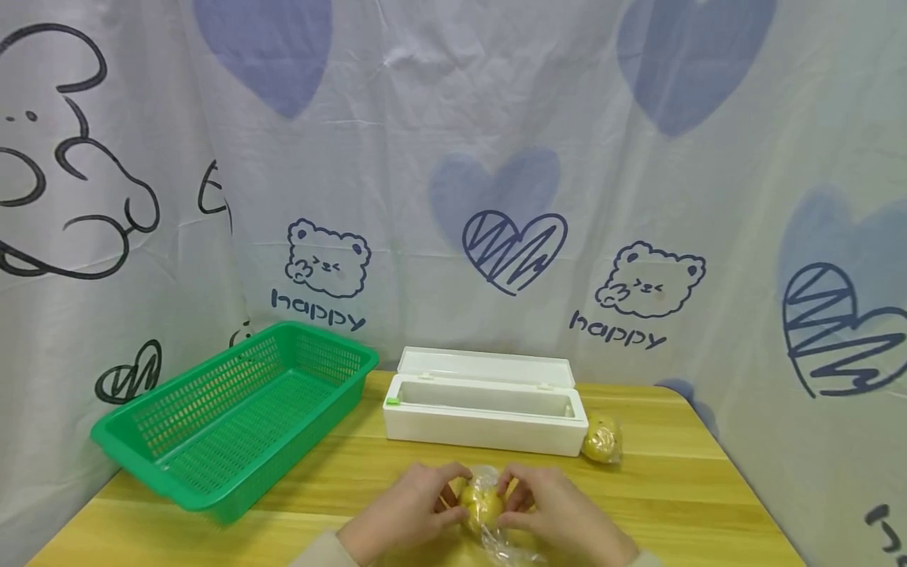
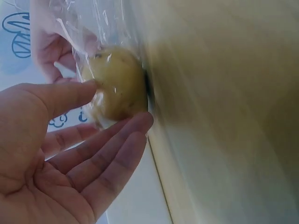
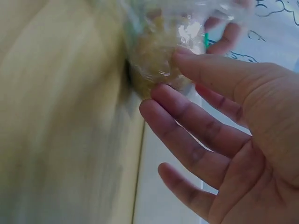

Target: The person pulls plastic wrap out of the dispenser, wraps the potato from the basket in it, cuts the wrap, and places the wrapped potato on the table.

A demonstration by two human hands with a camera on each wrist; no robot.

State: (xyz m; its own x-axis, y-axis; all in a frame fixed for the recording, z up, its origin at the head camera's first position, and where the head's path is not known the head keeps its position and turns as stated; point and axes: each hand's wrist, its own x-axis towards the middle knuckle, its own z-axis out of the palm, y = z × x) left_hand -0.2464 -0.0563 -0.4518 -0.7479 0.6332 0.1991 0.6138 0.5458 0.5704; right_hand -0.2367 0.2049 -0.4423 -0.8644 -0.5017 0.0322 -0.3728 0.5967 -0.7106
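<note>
A yellow potato (image 1: 482,504) in clear plastic film sits low over the table at the near middle, between both hands. My left hand (image 1: 420,504) holds its left side, the thumb (image 2: 79,95) on the film and the fingertips (image 2: 140,122) curled under the potato. From the other side my right hand (image 1: 546,504) grips it, with thumb (image 3: 196,65) and fingertips at the wrapped surface. Loose film (image 1: 506,549) trails toward the near edge. A second wrapped potato (image 1: 602,439) lies beside the right end of a long white box (image 1: 485,431).
The white box stands behind the hands with its lid (image 1: 489,366) raised and a small green piece (image 1: 393,402) at its left corner. A green plastic basket (image 1: 234,488) occupies the left of the wooden table (image 1: 680,488). A printed curtain (image 1: 425,94) hangs behind.
</note>
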